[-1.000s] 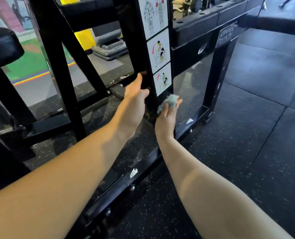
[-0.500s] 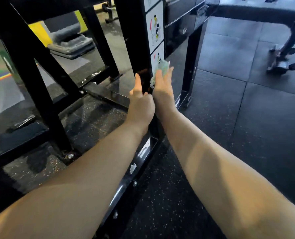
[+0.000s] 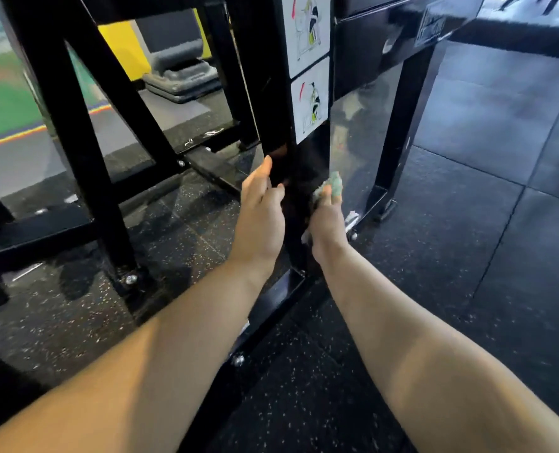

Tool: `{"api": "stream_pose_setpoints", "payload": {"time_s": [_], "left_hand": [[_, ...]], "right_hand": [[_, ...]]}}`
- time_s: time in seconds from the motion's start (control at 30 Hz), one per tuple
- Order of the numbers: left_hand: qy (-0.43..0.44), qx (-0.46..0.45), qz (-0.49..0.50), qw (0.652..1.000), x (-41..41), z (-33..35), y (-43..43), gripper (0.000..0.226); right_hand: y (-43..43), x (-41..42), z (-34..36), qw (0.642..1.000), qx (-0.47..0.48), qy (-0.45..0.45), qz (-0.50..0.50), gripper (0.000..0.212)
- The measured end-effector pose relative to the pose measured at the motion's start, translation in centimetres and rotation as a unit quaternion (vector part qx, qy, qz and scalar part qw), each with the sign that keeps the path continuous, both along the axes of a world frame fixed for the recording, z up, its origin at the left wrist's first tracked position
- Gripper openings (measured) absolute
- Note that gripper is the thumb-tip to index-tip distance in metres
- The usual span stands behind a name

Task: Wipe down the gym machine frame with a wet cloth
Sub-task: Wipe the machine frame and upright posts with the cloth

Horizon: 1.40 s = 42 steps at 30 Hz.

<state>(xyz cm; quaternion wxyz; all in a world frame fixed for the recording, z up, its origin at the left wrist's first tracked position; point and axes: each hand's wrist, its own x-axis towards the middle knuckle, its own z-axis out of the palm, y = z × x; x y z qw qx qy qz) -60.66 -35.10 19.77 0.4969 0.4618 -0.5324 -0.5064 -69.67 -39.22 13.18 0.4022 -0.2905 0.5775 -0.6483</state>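
Mid-wipe, low on the post (image 3: 306,171), just below the bottom sticker (image 3: 310,103): cloth (image 3: 334,185) pressed to the post's right face under the right hand (image 3: 327,223), fingers (image 3: 326,195) close together and curled over the wad; post's left edge gripped by the left hand (image 3: 260,217), one digit straight up along it, the rest hooked round. Next, probably: drag the cloth down the post to the rail (image 3: 271,302) at its foot, keeping pressure flat and staying off the sticker's edge. Cloth pale green, bunched small, mostly hidden under the fingers; wetness not discernible, post surface glossy.
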Motion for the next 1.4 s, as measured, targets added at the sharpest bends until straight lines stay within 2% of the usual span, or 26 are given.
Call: {"api": "stream_pose_setpoints", "payload": {"time_s": [0.03, 0.07, 0.13, 0.23, 0.3, 0.4, 0.43, 0.47, 0.53, 0.6, 0.63, 0.67, 0.73, 0.8, 0.83, 0.87, 0.93, 1.0, 1.03, 1.1, 1.17, 1.23, 1.27, 1.3, 1.4], "left_hand": [[-0.005, -0.008, 0.003, 1.000, -0.2, -0.1, 0.2, 0.054], [-0.013, -0.020, 0.008, 1.000, -0.5, -0.4, 0.4, 0.052], [-0.019, -0.024, 0.013, 0.999, -1.1, -1.0, 0.3, 0.054], [0.019, 0.017, 0.055, 0.998, -2.0, -1.6, 0.8, 0.058], [0.027, 0.043, 0.054, 0.997, -2.7, -2.0, 1.4, 0.048], [-0.009, 0.048, 0.059, 0.997, -3.3, -2.4, 1.5, 0.049], [-0.014, 0.048, 0.073, 0.996, -3.4, -2.3, 1.4, 0.049], [-0.015, 0.048, 0.083, 0.995, -3.5, -2.3, 1.3, 0.045], [0.000, 0.057, 0.109, 0.992, -3.5, -2.5, 1.2, 0.033], [0.056, 0.074, 0.113, 0.989, -3.1, -2.8, 1.1, 0.030], [0.086, 0.076, 0.107, 0.988, -2.8, -2.9, 1.1, 0.030], [0.096, 0.076, 0.098, 0.988, -2.7, -2.7, 1.1, 0.028], [0.068, 0.071, 0.086, 0.991, -2.5, -2.8, 1.1, 0.027], [0.032, 0.064, 0.085, 0.994, -2.3, -3.1, 1.0, 0.032], [0.023, 0.059, 0.083, 0.995, -2.3, -3.3, 0.8, 0.034], [0.022, 0.057, 0.084, 0.995, -2.4, -3.3, 0.8, 0.035], [0.040, 0.074, 0.099, 0.992, -2.8, -3.4, 0.7, 0.032], [0.063, 0.095, 0.109, 0.988, -3.2, -3.6, 0.8, 0.027], [0.072, 0.100, 0.107, 0.987, -3.4, -3.8, 0.9, 0.026], [0.063, 0.100, 0.102, 0.988, -3.4, -4.2, 0.8, 0.028], [0.040, 0.105, 0.106, 0.988, -3.3, -4.4, 0.6, 0.035], [0.023, 0.106, 0.100, 0.989, -3.3, -4.8, 0.4, 0.038], [0.022, 0.104, 0.095, 0.990, -3.4, -5.0, 0.3, 0.037], [0.025, 0.101, 0.092, 0.990, -3.4, -5.2, 0.4, 0.036], [0.036, 0.094, 0.081, 0.992, -3.3, -5.7, 0.3, 0.037]], "right_hand": [[0.2, -0.2, 0.9, 0.999, 0.034, -0.015, 0.013, 0.079], [0.0, -0.4, 1.9, 1.000, 0.016, -0.001, 0.025, 0.066], [0.2, 0.3, 4.2, 0.993, -0.098, 0.056, 0.019, 0.051], [0.6, 1.3, 2.7, 0.962, -0.232, 0.143, 0.018, 0.053], [0.1, 0.1, -0.5, 0.975, -0.188, 0.120, 0.004, 0.052], [-0.6, -1.4, -1.3, 0.998, -0.050, -0.025, -0.013, 0.052], [-0.8, -1.3, -0.4, 0.999, -0.031, -0.040, -0.010, 0.053], [-0.8, -1.0, 0.9, 0.999, -0.040, -0.030, -0.001, 0.053], [0.0, 0.3, 3.1, 0.990, -0.129, 0.056, 0.019, 0.054], [0.8, 1.3, 2.4, 0.965, -0.214, 0.151, 0.018, 0.055], [1.0, 1.3, 0.9, 0.960, -0.225, 0.168, 0.016, 0.055], [0.9, 0.9, -1.0, 0.965, -0.207, 0.162, 0.009, 0.055], [0.4, 0.1, -3.6, 0.991, -0.111, 0.069, -0.008, 0.052], [0.1, -0.1, -3.2, 1.000, -0.010, -0.024, -0.016, 0.054], [-0.1, 0.2, -2.1, 0.999, 0.005, -0.037, -0.015, 0.055], [-0.1, 0.7, -0.8, 1.000, -0.013, -0.025, -0.012, 0.056], [0.2, 1.6, 0.8, 0.992, -0.108, 0.061, -0.018, 0.056], [0.5, 1.5, -0.8, 0.970, -0.189, 0.155, -0.011, 0.057], [0.7, 1.1, -2.7, 0.966, -0.199, 0.164, -0.001, 0.058], [0.9, 0.0, -6.9, 0.984, -0.139, 0.112, 0.015, 0.057], [0.4, -0.7, -8.8, 1.000, -0.023, 0.007, 0.006, 0.055], [-0.9, -1.0, -7.6, 0.991, 0.076, -0.107, -0.038, 0.055], [-1.5, -0.9, -6.4, 0.984, 0.090, -0.139, -0.059, 0.056], [-1.8, -0.6, -5.3, 0.985, 0.069, -0.142, -0.068, 0.057], [-0.9, 0.4, -4.8, 0.996, -0.060, -0.023, -0.063, 0.056]]}}
